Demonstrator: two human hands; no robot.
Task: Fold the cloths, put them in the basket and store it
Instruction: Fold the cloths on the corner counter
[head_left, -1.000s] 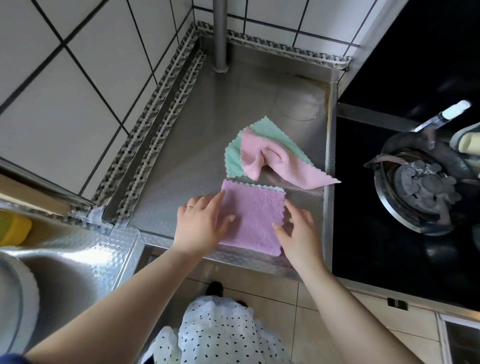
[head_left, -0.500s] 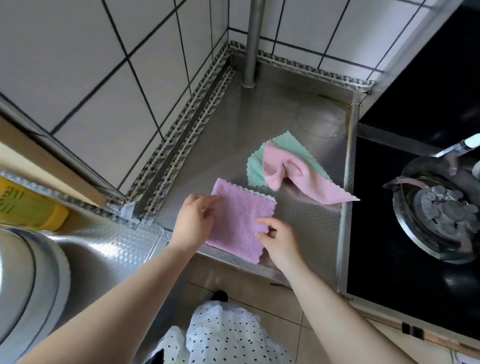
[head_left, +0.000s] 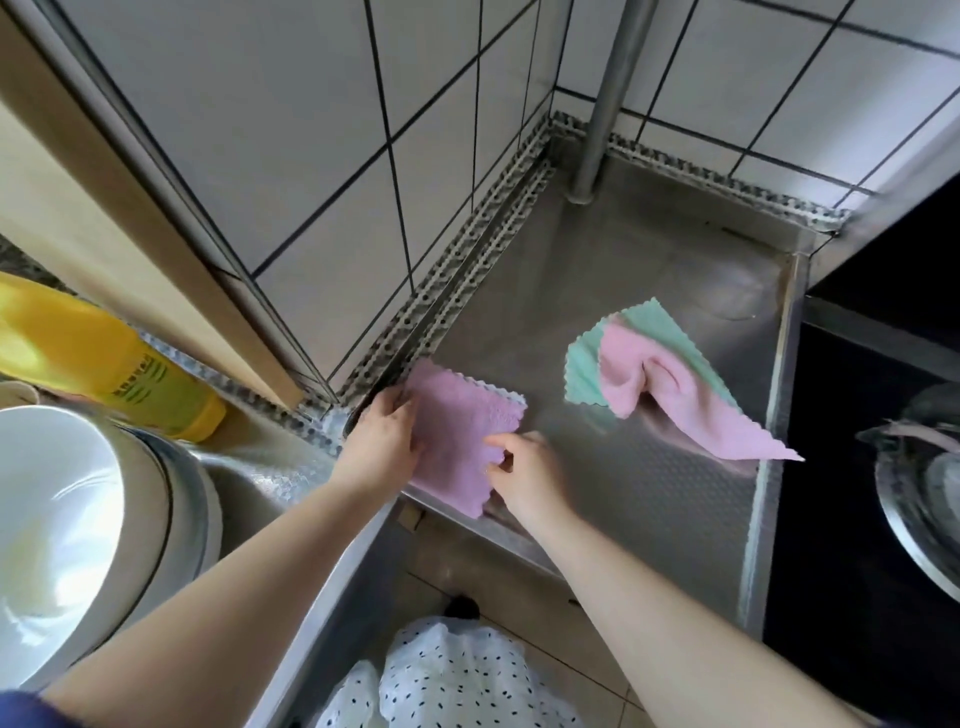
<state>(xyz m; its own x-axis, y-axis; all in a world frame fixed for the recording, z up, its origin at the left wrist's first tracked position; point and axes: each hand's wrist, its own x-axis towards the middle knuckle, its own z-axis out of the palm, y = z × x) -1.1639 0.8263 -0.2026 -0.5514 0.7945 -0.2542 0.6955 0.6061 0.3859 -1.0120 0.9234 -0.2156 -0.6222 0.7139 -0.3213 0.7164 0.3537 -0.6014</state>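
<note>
Both hands are on the folded purple cloth, which lies at the near-left corner of the steel counter, its lower edge hanging just over the counter's front lip. At the cloth's 9 o'clock side the left hand grips the edge, fingers curled over the fabric. At its 4 o'clock side the right hand pinches the cloth's right edge between thumb and fingertips; the hand is motion-blurred, so the exact finger placement is hard to make out.

Toward 2 o'clock from the purple cloth, apart from it, a crumpled pink cloth lies partly on top of a mint-green cloth; the pink one's far corner reaches the counter's right rim, pointing to 4 o'clock.

A steel pipe stands upright in the back corner at 12 o'clock, against the white tiled wall. At 9 o'clock from the hands a yellow bottle lies on its side, and at 8 o'clock a white bowl sits beside the sink edge. At 3 o'clock, past the counter rim, is a black gas hob with a burner at the frame's edge.
</note>
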